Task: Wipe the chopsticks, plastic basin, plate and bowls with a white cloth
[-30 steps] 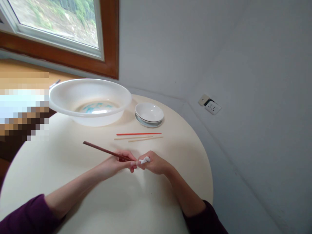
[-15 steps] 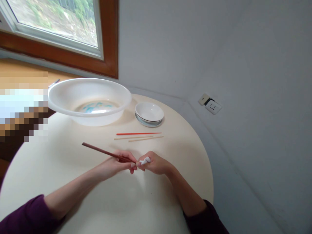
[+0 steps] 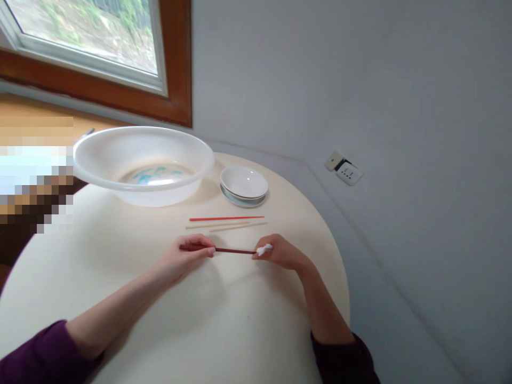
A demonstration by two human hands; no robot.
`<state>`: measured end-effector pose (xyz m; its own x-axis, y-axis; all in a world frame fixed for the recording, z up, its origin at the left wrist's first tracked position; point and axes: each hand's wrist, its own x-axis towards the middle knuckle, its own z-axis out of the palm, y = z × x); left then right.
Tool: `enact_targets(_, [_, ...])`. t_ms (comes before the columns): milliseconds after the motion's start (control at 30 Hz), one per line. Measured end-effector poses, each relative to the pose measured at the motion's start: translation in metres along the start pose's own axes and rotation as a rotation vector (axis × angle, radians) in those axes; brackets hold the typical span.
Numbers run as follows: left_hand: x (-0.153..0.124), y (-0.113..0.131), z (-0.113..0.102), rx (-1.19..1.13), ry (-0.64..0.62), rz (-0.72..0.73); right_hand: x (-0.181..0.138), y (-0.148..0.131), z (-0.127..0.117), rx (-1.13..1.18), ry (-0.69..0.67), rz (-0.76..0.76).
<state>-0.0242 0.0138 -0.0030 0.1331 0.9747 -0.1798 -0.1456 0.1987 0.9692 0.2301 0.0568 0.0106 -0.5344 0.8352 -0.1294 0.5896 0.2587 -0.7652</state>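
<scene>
The one camera here sits, as I see it, on the head of the person, on the near side of the basin and higher than its rim, because the view goes down into it. It faces forward and downward over the round table, as far as the window behind the basin and the wall to the right of it. The left hand and the right hand are nearer to the lens than the basin.
</scene>
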Motion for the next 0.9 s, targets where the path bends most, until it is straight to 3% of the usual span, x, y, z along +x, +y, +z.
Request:
enact_targets(267, [0.003,-0.008,-0.002,0.246,0.005,0.004,-0.006,0.017,-0.019,-0.238,0.141,0.129])
enact_targets(367, [0.003,-0.014,-0.003,0.358,0.02,0.081,-0.008,0.019,-0.024,-0.304,0.179,0.142])
enact_targets(500, [0.004,-0.021,-0.005,0.604,0.044,0.25,-0.009,0.021,-0.026,-0.304,0.201,0.175])
enact_targets(767, [0.003,-0.016,-0.006,0.827,0.043,0.301,-0.008,0.031,-0.027,-0.326,0.244,0.169])
enact_targets(900, [0.004,-0.015,-0.008,0.843,0.124,0.354,-0.009,0.029,-0.027,-0.305,0.26,0.138])
